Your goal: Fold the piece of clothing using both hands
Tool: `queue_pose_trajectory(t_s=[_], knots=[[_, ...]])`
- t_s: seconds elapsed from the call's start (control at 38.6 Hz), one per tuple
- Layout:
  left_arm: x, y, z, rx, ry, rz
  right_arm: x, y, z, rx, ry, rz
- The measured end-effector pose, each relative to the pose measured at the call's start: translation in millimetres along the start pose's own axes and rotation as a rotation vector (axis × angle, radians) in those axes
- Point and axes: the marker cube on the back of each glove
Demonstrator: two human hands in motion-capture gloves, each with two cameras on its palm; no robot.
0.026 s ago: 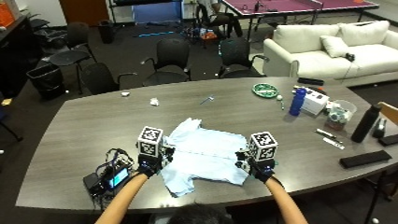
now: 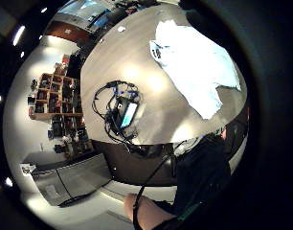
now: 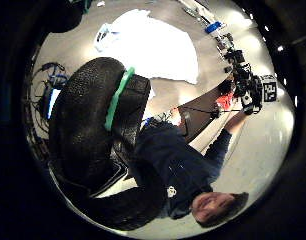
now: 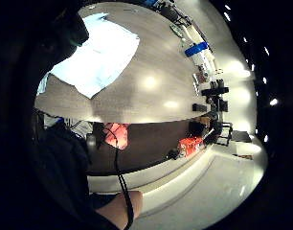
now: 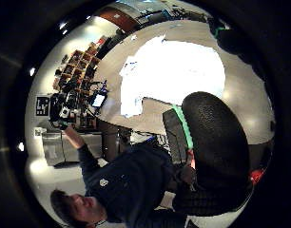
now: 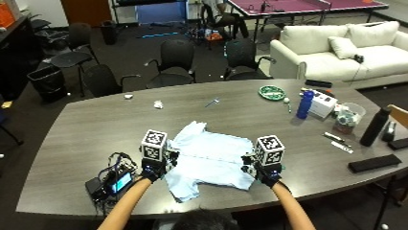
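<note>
The left hand (image 6: 153,168) hovers at one side of the pale blue garment (image 6: 207,160) lying spread near the table's (image 6: 76,139) front edge, the right hand (image 6: 265,171) at the other — whether either's fingers are apart or curled I cannot tell. To fold well, I'd judge each should pinch a matching edge — then lift evenly. No readable label shows.

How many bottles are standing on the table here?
2: a blue bottle beside the white box, and a black bottle near the table's right end. Others may be hidden.
</note>
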Motion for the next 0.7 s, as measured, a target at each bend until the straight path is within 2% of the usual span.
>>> queue_pose_trajectory(t_s=[0.28, 0.57, 0.7], knots=[[2, -13, 12, -0.031, 0.009, 0.008, 0, 1, -2, -0.003, 0.026, 0.000], [-2, -8, 10, -0.072, 0.022, 0.003, 1, -7, -4, -0.076, 0.041, 0.007], [-2, -9, 4, -0.070, 0.000, 0.015, 1, -12, -9, -0.067, 0.058, 0.006]])
